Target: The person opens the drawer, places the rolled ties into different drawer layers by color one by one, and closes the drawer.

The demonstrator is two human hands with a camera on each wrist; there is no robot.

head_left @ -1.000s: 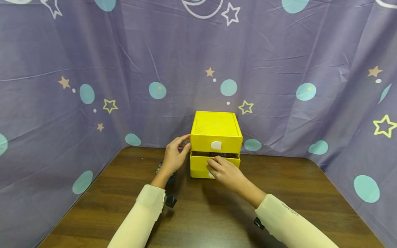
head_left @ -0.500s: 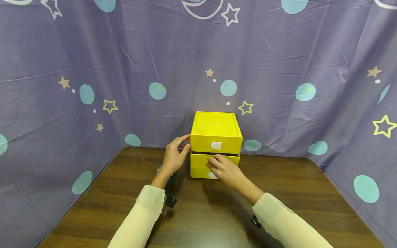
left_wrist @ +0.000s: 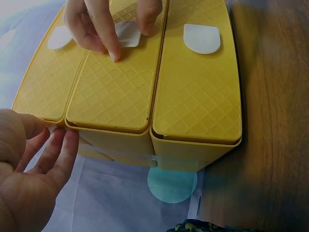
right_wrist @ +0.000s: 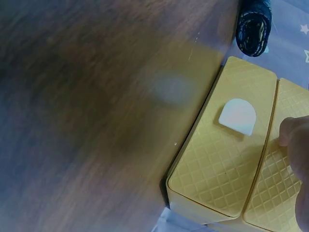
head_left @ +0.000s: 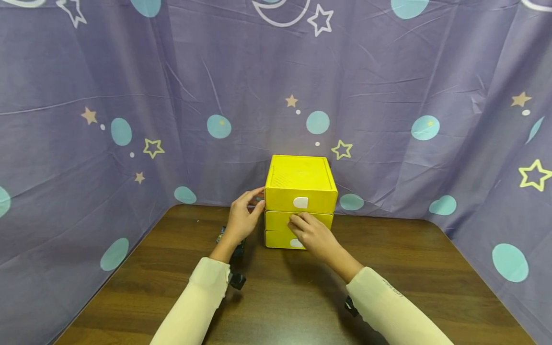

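Note:
A yellow drawer unit (head_left: 302,172) of three stacked drawers, each with a white tab handle, stands at the back of the table. My left hand (head_left: 243,215) touches its left side, the fingers along the side wall and the thumb at the front edge of the top drawer. My right hand (head_left: 314,235) has its fingertips on the front of the middle drawer (left_wrist: 113,89). Thumb and fingers lie on either side of that drawer's white handle (left_wrist: 128,35), with space between them. All three drawer fronts sit flush, so their insides are hidden.
A dark patterned, rolled-looking item (right_wrist: 253,31) lies on the table left of the unit, partly behind my left wrist in the head view. Behind the brown wooden table (head_left: 409,268) hangs a purple curtain (head_left: 371,96) with stars and dots.
The middle drawer stood partly out, with dark contents showing inside; it has slid back flush under my right hand's push. My left hand has stayed at the unit's side.

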